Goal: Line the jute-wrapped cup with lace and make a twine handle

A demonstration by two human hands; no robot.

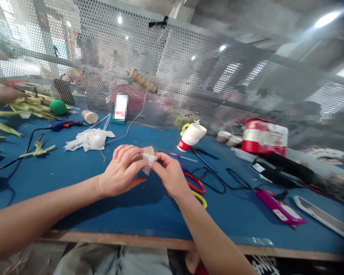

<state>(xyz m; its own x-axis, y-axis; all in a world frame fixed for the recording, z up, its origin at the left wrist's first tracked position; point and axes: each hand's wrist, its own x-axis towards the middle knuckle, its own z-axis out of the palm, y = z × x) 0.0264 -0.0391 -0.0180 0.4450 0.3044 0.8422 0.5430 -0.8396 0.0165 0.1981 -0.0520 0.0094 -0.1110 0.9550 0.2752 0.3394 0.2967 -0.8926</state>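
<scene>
Over the middle of the blue table, my left hand (123, 170) grips a small tan, burlap-like piece (149, 150) with its fingers curled round it. A strip of white lace (149, 159) lies against that piece. From the other side, my right hand (172, 173) pinches the edge of the lace between thumb and fingers. Part of the tan piece is hidden behind my left fingers. Scissors with a red handle (195, 182) and a yellow handle (200, 199) lie just beside my right hand, partly covered by it.
White lace fabric (92, 139), a brown roll (90, 117) and a glue gun (64, 125) lie at left. Stacked paper cups (192, 136), black cables, a purple power strip (281, 208) and a phone (323, 217) are at right. A perforated metal screen (189, 68) stands behind. Another person's hand (4, 94) is far left.
</scene>
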